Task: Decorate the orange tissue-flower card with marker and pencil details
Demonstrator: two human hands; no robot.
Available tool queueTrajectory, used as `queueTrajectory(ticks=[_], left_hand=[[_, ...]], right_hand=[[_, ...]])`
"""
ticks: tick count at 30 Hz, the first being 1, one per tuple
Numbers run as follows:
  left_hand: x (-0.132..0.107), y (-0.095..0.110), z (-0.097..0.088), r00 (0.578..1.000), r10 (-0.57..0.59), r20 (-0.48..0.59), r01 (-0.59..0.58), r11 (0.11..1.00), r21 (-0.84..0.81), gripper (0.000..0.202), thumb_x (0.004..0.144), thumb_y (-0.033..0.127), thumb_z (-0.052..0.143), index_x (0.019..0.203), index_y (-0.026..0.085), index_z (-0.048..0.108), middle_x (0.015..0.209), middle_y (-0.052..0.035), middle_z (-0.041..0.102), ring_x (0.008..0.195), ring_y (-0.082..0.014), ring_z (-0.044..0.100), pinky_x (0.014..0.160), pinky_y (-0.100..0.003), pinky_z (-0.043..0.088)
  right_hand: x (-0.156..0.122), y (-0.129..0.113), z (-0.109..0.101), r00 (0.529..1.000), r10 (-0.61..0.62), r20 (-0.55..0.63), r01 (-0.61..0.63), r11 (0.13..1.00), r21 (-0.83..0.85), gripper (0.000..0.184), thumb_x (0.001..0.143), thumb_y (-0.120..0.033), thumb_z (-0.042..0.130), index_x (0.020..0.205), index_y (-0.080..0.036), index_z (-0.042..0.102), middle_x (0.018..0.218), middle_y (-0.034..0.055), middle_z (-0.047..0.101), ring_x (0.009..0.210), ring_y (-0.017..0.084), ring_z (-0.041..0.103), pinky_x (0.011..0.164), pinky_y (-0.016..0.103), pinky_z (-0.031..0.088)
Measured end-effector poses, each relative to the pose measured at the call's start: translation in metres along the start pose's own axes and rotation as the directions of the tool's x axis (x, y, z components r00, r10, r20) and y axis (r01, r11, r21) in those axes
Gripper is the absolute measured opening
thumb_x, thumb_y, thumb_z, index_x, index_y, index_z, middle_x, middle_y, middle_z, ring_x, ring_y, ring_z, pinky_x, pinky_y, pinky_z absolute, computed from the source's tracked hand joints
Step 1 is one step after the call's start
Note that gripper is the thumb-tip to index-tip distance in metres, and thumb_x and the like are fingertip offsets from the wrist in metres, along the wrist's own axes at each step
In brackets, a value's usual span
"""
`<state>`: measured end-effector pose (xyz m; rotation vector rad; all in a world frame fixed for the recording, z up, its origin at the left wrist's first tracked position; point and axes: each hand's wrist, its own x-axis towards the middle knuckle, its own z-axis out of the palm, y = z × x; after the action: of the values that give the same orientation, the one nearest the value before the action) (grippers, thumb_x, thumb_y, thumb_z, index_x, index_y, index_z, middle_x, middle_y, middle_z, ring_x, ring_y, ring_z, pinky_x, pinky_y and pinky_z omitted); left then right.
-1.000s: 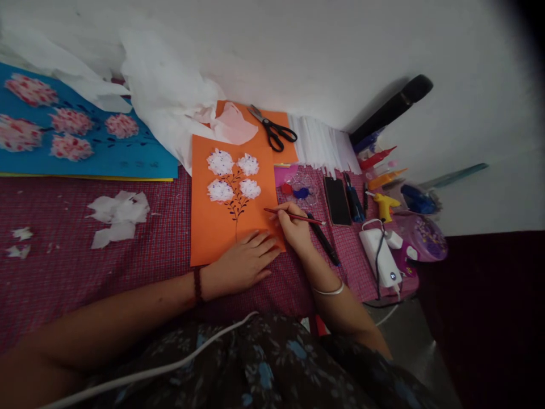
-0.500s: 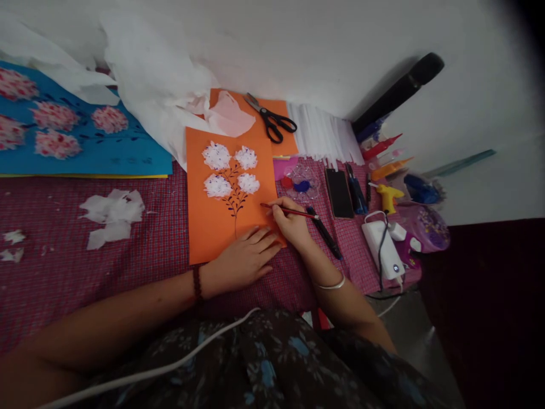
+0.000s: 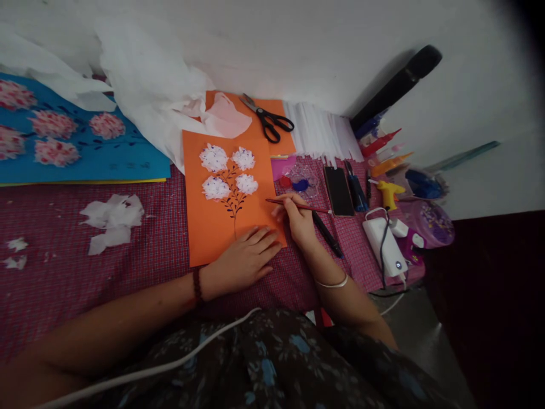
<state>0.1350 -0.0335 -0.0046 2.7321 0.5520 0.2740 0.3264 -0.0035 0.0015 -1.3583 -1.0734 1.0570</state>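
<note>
An orange sheet of paper (image 3: 204,233) lies in front of me, bearing several white tissue flowers (image 3: 214,157) with purple specks and a painted dark stem with small leaves (image 3: 234,204). My left hand (image 3: 244,258) rests flat on its lower edge, fingers stretched out. In my right hand (image 3: 298,221), a thin dark-red paintbrush (image 3: 313,208) is pinched between thumb and fingers, its tip over the right side of the sheet, apart from the flowers. Just beyond that hand sits a clear palette (image 3: 313,177) with red and blue paint.
Black-handled scissors (image 3: 272,122) lie on another orange sheet at the back. A phone (image 3: 339,191), a black pen (image 3: 327,234), a yellow glue gun (image 3: 389,193) and a white power bank (image 3: 384,247) are on the right. Tissue scraps (image 3: 113,221) and a blue flower sheet (image 3: 140,162) lie left.
My right hand has shifted slightly right with the paintbrush, drawing its tip a little away from the painted stem. My left hand stays on the sheet.
</note>
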Motion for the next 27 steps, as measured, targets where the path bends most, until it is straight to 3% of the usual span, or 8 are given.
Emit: queueTrajectory(ticks=[5,10,19,27], left_hand=[[0.000,0.001,-0.002,1.000,-0.001,0.013,0.001,1.000,0.013,0.051,0.099,0.040,0.057,0.144,0.016,0.049,0.148,-0.0122,0.054,0.144,-0.0331,0.039,0.122,-0.048,0.025],[-0.001,-0.001,0.000,1.000,-0.003,0.009,0.003,1.000,0.025,0.051,0.100,0.039,0.054,0.145,0.017,0.048,0.150,-0.0122,0.052,0.145,-0.0317,0.038,0.122,-0.049,0.025],[0.000,0.000,-0.002,1.000,0.006,0.018,-0.007,0.999,0.038,0.052,0.100,0.039,0.054,0.146,0.015,0.047,0.150,-0.0132,0.052,0.144,-0.0323,0.038,0.122,-0.049,0.025],[0.001,0.001,-0.004,1.000,0.014,0.022,-0.015,0.999,0.041,0.052,0.099,0.039,0.057,0.144,0.014,0.049,0.151,-0.0139,0.051,0.145,-0.0329,0.038,0.122,-0.049,0.025]], right_hand=[[0.004,-0.005,-0.003,0.989,0.146,-0.007,-0.140,0.957,0.253,0.026,0.086,-0.046,0.061,0.075,-0.023,0.061,0.049,-0.0053,0.054,0.041,0.010,0.043,0.043,0.022,0.033],[0.000,-0.022,-0.002,0.939,0.285,0.193,-0.344,0.796,0.498,0.021,0.081,-0.038,0.062,0.069,-0.024,0.052,0.044,-0.0091,0.043,0.038,0.008,0.030,0.042,0.022,0.030],[-0.007,-0.026,0.000,0.921,0.227,0.318,-0.371,0.761,0.532,0.025,0.080,-0.039,0.064,0.066,-0.023,0.051,0.042,-0.0102,0.042,0.037,0.007,0.027,0.042,0.022,0.028],[-0.007,-0.020,-0.004,0.930,0.213,0.298,-0.336,0.823,0.459,0.019,0.072,-0.038,0.070,0.077,-0.023,0.058,0.051,-0.0079,0.057,0.042,0.008,0.043,0.047,0.021,0.035]])
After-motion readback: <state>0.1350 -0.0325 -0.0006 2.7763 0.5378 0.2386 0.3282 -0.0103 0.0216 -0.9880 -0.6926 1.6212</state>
